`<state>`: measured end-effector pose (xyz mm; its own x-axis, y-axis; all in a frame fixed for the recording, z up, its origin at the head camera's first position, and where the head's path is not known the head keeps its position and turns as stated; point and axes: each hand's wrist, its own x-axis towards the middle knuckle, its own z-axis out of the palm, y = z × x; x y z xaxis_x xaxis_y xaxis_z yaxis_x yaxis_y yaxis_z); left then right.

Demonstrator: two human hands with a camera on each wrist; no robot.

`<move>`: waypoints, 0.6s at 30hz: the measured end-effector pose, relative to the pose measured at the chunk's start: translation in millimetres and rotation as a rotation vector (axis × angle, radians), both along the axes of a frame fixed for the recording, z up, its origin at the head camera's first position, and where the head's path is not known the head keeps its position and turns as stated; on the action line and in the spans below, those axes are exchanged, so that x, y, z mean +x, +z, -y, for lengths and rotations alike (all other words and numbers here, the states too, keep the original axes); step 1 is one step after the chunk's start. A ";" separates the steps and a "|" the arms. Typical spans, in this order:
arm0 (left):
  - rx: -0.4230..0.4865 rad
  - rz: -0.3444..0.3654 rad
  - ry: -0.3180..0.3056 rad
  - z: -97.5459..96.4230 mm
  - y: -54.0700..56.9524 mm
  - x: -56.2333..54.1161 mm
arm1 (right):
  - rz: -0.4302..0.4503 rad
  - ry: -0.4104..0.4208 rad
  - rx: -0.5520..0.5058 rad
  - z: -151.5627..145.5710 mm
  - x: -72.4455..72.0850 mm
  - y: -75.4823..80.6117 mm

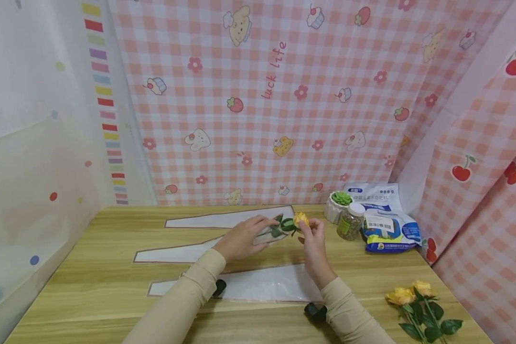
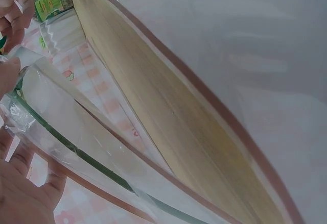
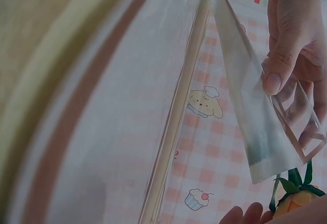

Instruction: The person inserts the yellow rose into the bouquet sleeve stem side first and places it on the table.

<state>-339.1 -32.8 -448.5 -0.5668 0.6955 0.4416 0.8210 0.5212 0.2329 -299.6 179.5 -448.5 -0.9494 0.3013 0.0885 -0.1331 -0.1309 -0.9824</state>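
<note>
My left hand (image 1: pixel 242 238) grips the wide end of a clear, brown-edged flower sleeve (image 3: pixel 255 117), thumb on one side and fingers on the other. Inside it runs the green stem (image 2: pixel 76 152) of a yellow rose (image 1: pixel 301 219). The bloom and upper leaves stick out past the sleeve's mouth. With thumb and fingers, my right hand (image 1: pixel 314 243) pinches the rose just at its bloom. Two more such sleeves lie flat on the table, one farther back (image 1: pixel 228 220) and one nearer (image 1: pixel 266 285), under my forearms.
Two yellow roses (image 1: pixel 413 296) lie at the table's front right. Back right stand a potted succulent (image 1: pixel 338 205), a lidded jar (image 1: pixel 351 222) and blue-and-white packets (image 1: pixel 389 229). A checked curtain (image 1: pixel 258 119) hangs behind the wooden table (image 1: pixel 99 267).
</note>
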 end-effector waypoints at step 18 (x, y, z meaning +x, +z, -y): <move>-0.027 0.000 0.015 2.5 1.7 2.0 | 0.013 0.101 -0.081 4.0 2.2 0.5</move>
